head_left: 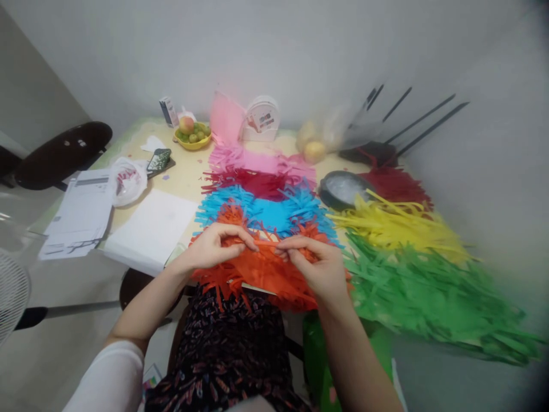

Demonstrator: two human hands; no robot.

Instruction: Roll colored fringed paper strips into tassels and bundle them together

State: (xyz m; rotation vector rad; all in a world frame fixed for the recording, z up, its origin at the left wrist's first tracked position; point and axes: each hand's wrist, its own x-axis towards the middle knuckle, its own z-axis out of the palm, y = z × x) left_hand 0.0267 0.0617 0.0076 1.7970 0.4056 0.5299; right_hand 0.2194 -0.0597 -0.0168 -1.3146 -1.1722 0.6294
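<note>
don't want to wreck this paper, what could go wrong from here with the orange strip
Both the left hand and right hand pinch the thin orange strip; pulling apart could tear it. The orange fringe pile hangs over the near edge of the table and might slide off. Yellow strips lie against the grey bowl and may dip into it.

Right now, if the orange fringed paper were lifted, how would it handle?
Probably floppy: the orange fringed paper droops over the table edge. Likely light: the left hand and right hand pinch it with fingertips only. Thin cut strips look tearable.
</note>
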